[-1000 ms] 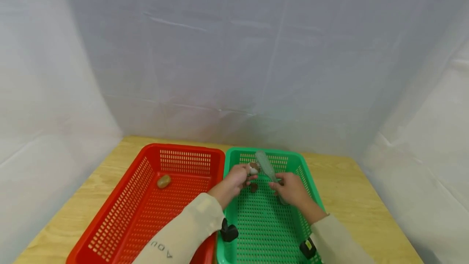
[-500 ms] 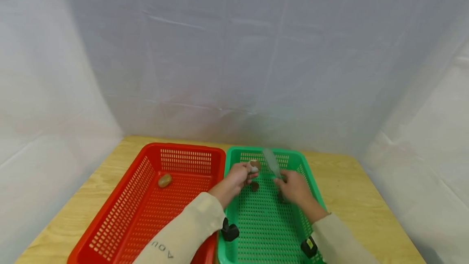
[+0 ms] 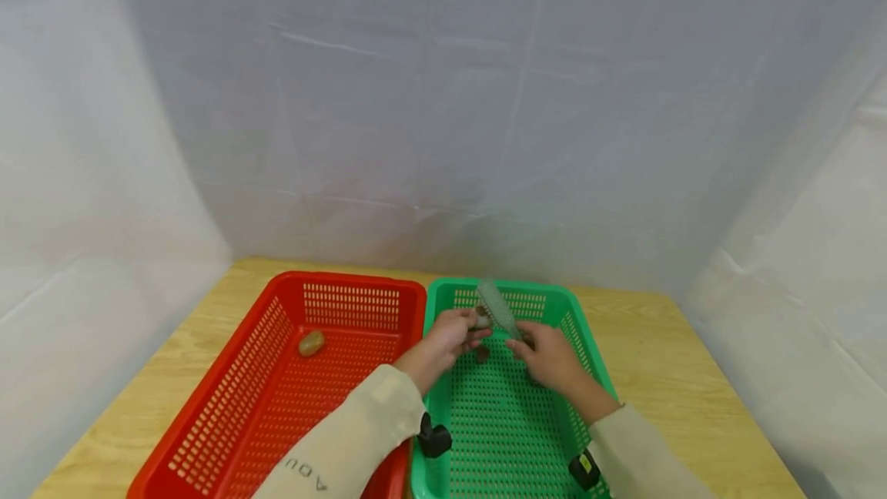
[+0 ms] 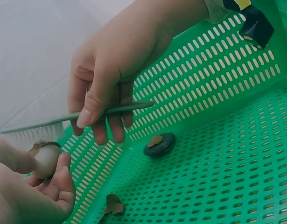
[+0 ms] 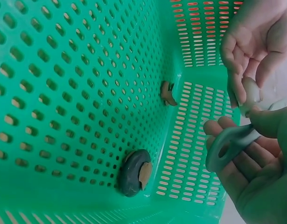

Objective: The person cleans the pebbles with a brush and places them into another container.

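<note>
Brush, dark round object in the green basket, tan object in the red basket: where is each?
Brush (image 3: 497,308): head view, on its head.
Dark round object (image 4: 163,147): left wrist view, its dark lower part.
Tan object (image 3: 312,343): head view, its middle.

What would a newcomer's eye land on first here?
Probably the red perforated plastic basket, at left, and the green perforated plastic basket beside it. Over the green one, the right-hand grip holds a grey-green bristled brush near a pale, rounded object in the left-hand grip. A brown oval object lies in the red basket.
</note>
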`<state>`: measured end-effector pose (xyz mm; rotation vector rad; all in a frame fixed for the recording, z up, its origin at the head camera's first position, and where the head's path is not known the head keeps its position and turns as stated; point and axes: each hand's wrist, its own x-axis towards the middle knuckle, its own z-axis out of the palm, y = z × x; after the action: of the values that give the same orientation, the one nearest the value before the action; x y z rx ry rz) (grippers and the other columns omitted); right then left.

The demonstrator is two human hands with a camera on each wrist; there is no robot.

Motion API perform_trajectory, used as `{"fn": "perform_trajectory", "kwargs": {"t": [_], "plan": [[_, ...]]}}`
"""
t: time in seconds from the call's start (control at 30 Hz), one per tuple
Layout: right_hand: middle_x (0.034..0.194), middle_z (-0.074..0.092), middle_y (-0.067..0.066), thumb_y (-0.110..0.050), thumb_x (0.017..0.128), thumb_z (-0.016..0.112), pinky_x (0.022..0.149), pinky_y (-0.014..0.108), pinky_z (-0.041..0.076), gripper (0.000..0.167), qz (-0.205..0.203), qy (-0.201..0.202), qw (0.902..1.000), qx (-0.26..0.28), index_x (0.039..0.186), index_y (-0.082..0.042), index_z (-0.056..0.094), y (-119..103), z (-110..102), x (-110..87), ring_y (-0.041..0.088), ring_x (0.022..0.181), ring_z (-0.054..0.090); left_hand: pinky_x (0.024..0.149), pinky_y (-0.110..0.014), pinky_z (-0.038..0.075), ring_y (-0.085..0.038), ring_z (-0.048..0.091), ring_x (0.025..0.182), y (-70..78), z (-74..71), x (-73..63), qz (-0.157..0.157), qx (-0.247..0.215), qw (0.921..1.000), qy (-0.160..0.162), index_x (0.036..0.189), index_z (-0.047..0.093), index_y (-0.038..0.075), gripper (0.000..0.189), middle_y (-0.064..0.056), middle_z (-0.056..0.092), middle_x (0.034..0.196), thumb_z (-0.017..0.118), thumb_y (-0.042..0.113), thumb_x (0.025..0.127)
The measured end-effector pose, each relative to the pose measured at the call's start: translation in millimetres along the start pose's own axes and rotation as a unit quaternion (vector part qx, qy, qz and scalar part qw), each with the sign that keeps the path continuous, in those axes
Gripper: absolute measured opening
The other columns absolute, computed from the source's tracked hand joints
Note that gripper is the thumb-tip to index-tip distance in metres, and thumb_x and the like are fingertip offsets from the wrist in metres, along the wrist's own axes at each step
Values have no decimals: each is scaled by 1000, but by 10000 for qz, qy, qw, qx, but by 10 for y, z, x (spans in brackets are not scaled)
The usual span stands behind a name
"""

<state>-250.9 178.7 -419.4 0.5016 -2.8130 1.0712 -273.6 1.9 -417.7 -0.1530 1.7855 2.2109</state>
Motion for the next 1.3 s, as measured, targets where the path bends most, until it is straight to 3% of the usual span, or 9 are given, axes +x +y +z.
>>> {"fn": "perform_trajectory", "kwargs": {"t": [0.2, 0.4, 0.63, 0.97, 1.1, 1.3], "plan": [[89, 72, 15, -6, 91, 66, 59, 29, 55, 27, 149, -38, 9997, 211, 116, 3, 64, 3, -14, 0, 20, 68, 69, 77, -27, 51, -13, 67, 90, -13, 1, 11, 51, 48, 9999, -79, 134, 48, -11, 37, -25, 60, 124, 46, 9, 103], [74, 69, 10, -8, 91, 67, 52, 28, 49, 22, 423, -66, 9991, 56, 109, 4, 67, 34, -13, -6, 17, 60, 64, 66, -19, 47, -7, 64, 79, -19, 10, 9, 80, 141, 9999, -45, 134, 47, -12, 36, -27, 58, 126, 45, 8, 103], [79, 71, 11, -10, 92, 66, 53, 28, 50, 31, 639, -119, 9979, -75, 119, 5, 65, 41, 13, -28, 13, 60, 64, 59, -17, 40, -4, 61, 73, -29, 11, 8, 48, 212, 9997, 93, 133, 49, -12, 35, -27, 60, 123, 44, 8, 104], [86, 71, 15, -8, 92, 65, 54, 31, 53, 30, 980, -6, 9951, 87, 117, 9, 65, 44, -19, -8, 25, 66, 69, 58, -17, 37, -4, 58, 69, 16, 19, -18, 23, 157, 9997, 188, 131, 51, -10, 34, -23, 65, 113, 43, 10, 104], [83, 70, 13, -10, 92, 65, 53, 30, 52, 25, 870, 130, 9959, -196, 112, 6, 66, 49, -30, 0, 21, 63, 68, 57, -16, 38, -5, 57, 70, 22, 16, -15, 23, 103, 9998, 188, 132, 50, -9, 34, -18, 67, 106, 44, 8, 104], [80, 69, 6, -11, 93, 65, 58, 32, 48, 19, 197, 384, 9986, -304, 108, 0, 68, 19, -30, -9, 14, 63, 59, 56, -17, 37, -5, 57, 69, 14, 16, -15, 1, 110, 9998, 183, 131, 52, -9, 33, -5, 67, 87, 47, 8, 103]]}}
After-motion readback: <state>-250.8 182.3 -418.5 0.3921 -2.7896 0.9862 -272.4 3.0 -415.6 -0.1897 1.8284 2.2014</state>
